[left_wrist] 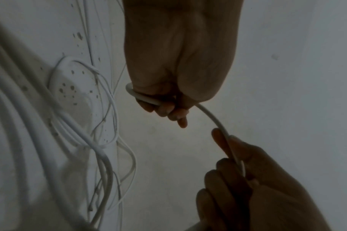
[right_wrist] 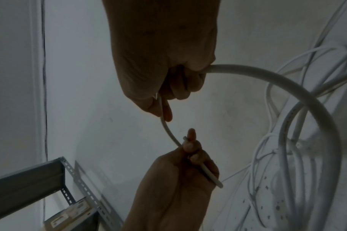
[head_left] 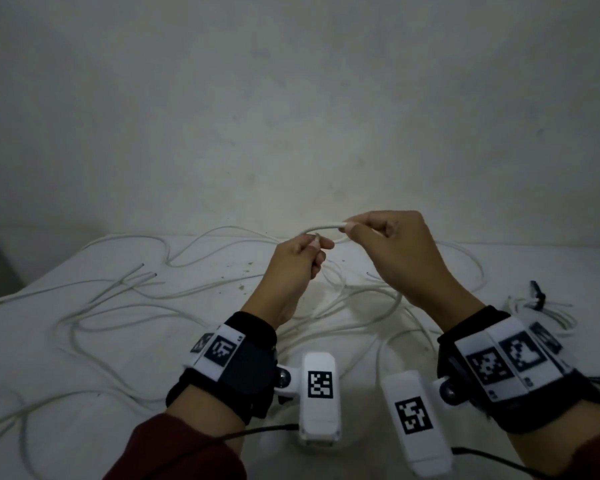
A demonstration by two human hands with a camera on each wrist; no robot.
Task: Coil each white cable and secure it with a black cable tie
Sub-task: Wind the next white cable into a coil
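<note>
- the left hand pinches the cut end of a white cable between thumb and forefinger, its other fingers curled; the right hand has its fingers curled round the same cable a short way along.
- the held stretch sits just above the middle of the head view, lifted clear of the white worktop. it arches between the two hands, its long axis running roughly left to right across the frame, the free tip pointing left past the left thumb.
- in the right wrist view the cable leaves the right hand in a wide curve toward the right edge of the frame, down into the loose cables on the worktop.
- likely risk: the trailing length may snag in that tangle as loops are drawn in, dragging neighbours along.
- the short tip could slip from the light pinch, springing the first loop open.
- a bundle with a black cable tie lies at the right edge.
</note>
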